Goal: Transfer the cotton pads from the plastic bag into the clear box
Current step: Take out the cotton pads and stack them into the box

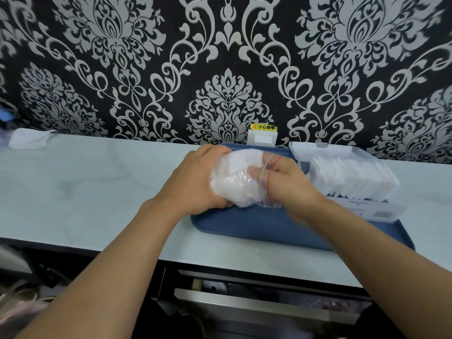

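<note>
A clear plastic bag (236, 184) with a red-lined mouth holds white cotton pads and rests over the blue tray (256, 226). My left hand (195, 179) grips the bag's closed end from the left. My right hand (286, 182) has its fingers pushed inside the bag's mouth, against the pads; whether they pinch any pads I cannot tell. To the right on the tray stands the clear box (367, 209), its lid (325, 150) hinged open toward the wall. A row of white cotton pads (352, 177) stands on edge inside the box, filling it.
The tray sits on a pale countertop (97, 192) against patterned black-and-grey wallpaper. A white wall socket with a yellow warning label (263, 137) is behind the tray. A crumpled white cloth (29, 139) lies far left. An open drawer (269, 302) sits below the counter's front edge.
</note>
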Demonstrator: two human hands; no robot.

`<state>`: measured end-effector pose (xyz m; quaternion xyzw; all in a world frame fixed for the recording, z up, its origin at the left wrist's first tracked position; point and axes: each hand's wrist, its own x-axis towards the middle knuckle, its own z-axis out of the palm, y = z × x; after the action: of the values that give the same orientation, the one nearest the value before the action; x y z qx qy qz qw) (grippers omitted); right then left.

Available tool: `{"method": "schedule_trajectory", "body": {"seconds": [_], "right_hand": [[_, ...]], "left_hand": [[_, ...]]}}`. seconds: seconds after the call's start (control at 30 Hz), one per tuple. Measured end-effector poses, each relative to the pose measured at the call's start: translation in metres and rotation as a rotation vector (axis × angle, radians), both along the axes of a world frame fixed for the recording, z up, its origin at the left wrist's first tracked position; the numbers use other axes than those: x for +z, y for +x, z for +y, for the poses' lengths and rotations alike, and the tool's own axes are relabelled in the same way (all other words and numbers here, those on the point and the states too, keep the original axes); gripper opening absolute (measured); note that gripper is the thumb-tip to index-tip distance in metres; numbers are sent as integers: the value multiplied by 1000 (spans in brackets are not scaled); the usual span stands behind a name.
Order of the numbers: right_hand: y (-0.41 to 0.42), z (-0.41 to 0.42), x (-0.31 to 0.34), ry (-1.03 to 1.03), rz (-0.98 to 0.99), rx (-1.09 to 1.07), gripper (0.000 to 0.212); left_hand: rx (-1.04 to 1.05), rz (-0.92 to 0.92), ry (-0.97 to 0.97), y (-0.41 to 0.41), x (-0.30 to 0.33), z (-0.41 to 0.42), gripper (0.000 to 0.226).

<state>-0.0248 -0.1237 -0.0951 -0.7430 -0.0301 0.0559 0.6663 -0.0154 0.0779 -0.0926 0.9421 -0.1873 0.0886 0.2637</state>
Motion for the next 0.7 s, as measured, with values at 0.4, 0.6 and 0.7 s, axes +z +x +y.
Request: {"method": "schedule_trajectory", "body": {"seconds": [0.4,0.6,0.7], "right_hand": [[-1,0,-4,12,-53,-76,19],[1,-16,1,10,-133,-162,12],[-4,-20,6,3,-144,-122,13]], "left_hand": [[-17,-20,-5,12,-7,3,93],[21,-16,-57,23,-7,7,92],[16,-19,-50,26,-8,7,96]]}}
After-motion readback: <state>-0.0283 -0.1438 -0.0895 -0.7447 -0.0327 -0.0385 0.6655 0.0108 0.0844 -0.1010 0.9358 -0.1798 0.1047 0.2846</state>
